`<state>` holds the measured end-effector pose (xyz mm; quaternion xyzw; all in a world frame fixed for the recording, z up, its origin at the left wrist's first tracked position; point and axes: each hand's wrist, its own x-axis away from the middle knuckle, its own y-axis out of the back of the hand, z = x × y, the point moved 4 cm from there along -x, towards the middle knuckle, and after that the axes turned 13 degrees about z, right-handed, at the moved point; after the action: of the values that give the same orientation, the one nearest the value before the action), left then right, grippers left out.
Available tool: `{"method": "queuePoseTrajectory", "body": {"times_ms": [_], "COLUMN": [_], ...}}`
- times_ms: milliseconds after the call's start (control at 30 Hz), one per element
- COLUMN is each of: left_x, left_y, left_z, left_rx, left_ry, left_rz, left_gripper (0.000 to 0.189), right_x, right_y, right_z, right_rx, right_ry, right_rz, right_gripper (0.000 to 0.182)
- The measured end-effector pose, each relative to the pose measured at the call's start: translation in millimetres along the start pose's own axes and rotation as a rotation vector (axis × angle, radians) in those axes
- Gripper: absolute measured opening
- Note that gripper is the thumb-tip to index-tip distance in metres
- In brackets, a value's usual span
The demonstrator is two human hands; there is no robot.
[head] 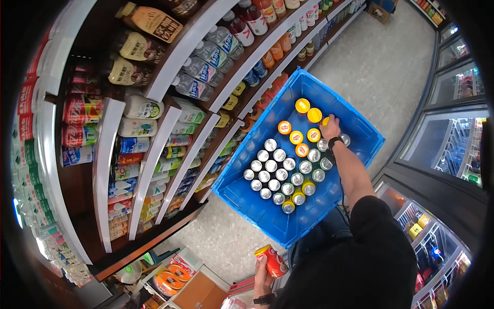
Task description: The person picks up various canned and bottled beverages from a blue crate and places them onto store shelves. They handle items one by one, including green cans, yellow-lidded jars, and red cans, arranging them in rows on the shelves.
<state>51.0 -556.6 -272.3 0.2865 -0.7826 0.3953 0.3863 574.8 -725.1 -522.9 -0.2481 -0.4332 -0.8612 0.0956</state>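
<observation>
My left hand (262, 272) is closed around a red drink can (275, 262) with a yellow rim, outside the crate, near its lower corner. Inside the blue plastic crate (251, 210), my right hand (330, 129) grips a yellow-topped can (325, 121), partly covered by the fingers. Beside it stand several upright cans with yellow lids (314, 115) and orange lids (285, 127). Rows of silver-topped cans (279, 155) fill the crate's middle, some with yellow-green sides (288, 207). A dark band is on each wrist.
Shelves (227, 89) of bottled and canned drinks run along the left. Glass-door coolers (444, 143) line the right side. An orange-printed carton (173, 280) and other boxes lie at the bottom left. A cardboard box (380, 11) sits at the aisle's far end.
</observation>
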Motion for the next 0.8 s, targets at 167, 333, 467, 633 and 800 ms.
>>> {"method": "queuePoseTrajectory", "body": {"times_ms": [167,333,467,633,800], "left_x": [-14.2,-35.2,-65.4,-78.1,-79.9], "left_y": [-25.3,-72.0,-122.6,-226.7,-223.3], "left_z": [-6.7,-35.2,-60.1,-106.1,-110.5], "left_rx": [-0.040,-0.205,-0.630,-1.278,-1.091], "left_ry": [0.020,-0.021,-0.133,-0.227,-0.419], "left_rz": [0.007,0.114,0.165,0.259,0.233], "left_gripper": [0.056,0.047,0.069,0.082,0.086], "right_x": [5.2,69.4,201.4,270.6,224.5], "right_y": [4.0,27.1,58.3,93.8,133.8], "right_z": [-4.0,11.8,82.7,127.9,148.2], "right_rx": [-0.044,0.078,-0.084,0.013,0.165], "right_ry": [0.138,0.458,0.613,0.592,0.846], "right_rz": [0.022,0.159,1.050,1.600,1.123], "right_gripper": [0.068,0.061,0.066,0.069,0.046]}}
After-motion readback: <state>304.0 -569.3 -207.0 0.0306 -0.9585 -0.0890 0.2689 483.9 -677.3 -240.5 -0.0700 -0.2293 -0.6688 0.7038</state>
